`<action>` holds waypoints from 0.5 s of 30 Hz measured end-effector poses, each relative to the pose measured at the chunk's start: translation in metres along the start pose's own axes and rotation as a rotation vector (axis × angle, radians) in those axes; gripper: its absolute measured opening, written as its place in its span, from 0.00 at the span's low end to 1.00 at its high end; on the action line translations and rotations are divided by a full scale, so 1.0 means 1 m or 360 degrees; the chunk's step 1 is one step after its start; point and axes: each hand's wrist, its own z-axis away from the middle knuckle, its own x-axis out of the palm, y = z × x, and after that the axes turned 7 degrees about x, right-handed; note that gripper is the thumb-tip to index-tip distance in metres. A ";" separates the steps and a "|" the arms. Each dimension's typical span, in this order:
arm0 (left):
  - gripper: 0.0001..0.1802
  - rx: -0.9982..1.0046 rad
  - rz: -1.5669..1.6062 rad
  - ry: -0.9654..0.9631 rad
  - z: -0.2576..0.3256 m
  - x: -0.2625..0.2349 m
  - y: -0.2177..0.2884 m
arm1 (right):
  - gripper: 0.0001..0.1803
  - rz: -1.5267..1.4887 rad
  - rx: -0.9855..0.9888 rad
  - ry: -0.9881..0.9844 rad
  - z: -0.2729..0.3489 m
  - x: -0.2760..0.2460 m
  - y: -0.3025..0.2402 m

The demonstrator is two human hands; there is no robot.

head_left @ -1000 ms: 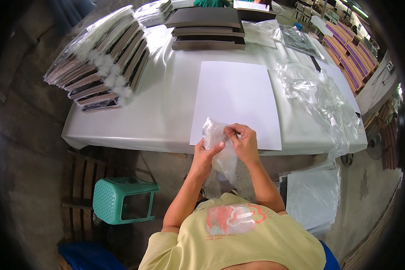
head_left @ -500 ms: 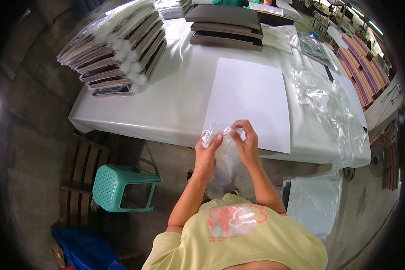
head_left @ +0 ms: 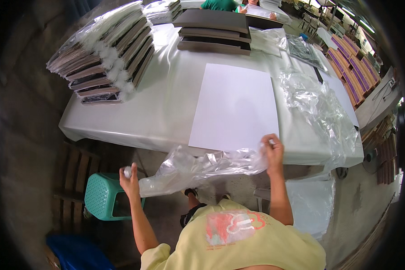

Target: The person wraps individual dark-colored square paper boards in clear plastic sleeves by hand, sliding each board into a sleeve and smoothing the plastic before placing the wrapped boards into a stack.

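Observation:
A clear plastic bag (head_left: pixel 202 165) is stretched wide between my two hands, in front of the table's near edge. My left hand (head_left: pixel 130 180) grips one end of it, out over the floor near the green stool. At the other end my right hand (head_left: pixel 273 153) is closed on the plastic, by the near right corner of a white board (head_left: pixel 234 105). That board lies flat on the table (head_left: pixel 166 108), its near edge close to the table's front. The bag's middle sags a little and looks crumpled.
Plastic-wrapped boards (head_left: pixel 103 54) are stacked at the far left. Dark flat panels (head_left: pixel 213 31) stand piled at the back, with people beyond. Loose clear plastic (head_left: pixel 315 105) covers the table's right side. A green stool (head_left: pixel 104 198) and more wrapped sheets (head_left: pixel 308 200) are below the table.
My hands have moved from close together to far apart, the left going left and the right going right. The bunched plastic bag is now spread between them.

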 end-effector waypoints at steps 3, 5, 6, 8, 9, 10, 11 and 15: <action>0.44 0.0485 0.0497 -0.0703 0.026 0.069 0.108 | 0.06 0.0230 -0.0135 -0.0351 0.021 0.047 0.001; 0.50 0.0613 0.0738 -0.1260 0.060 0.111 0.147 | 0.02 0.0396 -0.0616 -0.0428 0.036 0.073 -0.019; 0.47 0.0657 0.0725 -0.1486 0.068 0.118 0.163 | 0.02 0.0478 -0.0670 -0.0361 0.037 0.071 -0.026; 0.36 0.0330 0.0521 -0.1774 0.063 0.121 0.153 | 0.03 0.0424 -0.0506 -0.0284 0.035 0.061 -0.028; 0.31 0.0177 0.0417 -0.1926 0.060 0.125 0.151 | 0.04 0.0288 -0.0301 -0.0259 0.031 0.050 -0.029; 0.25 0.0174 0.0472 -0.2030 0.059 0.125 0.151 | 0.06 0.0254 -0.0060 -0.0271 0.027 0.036 -0.037; 0.20 0.0169 0.0526 -0.2133 0.061 0.122 0.149 | 0.07 0.0230 -0.0059 -0.0331 0.026 0.030 -0.040; 0.08 0.0110 0.0877 -0.1763 0.071 0.134 0.152 | 0.08 0.0064 0.0183 -0.0749 0.028 0.013 -0.046</action>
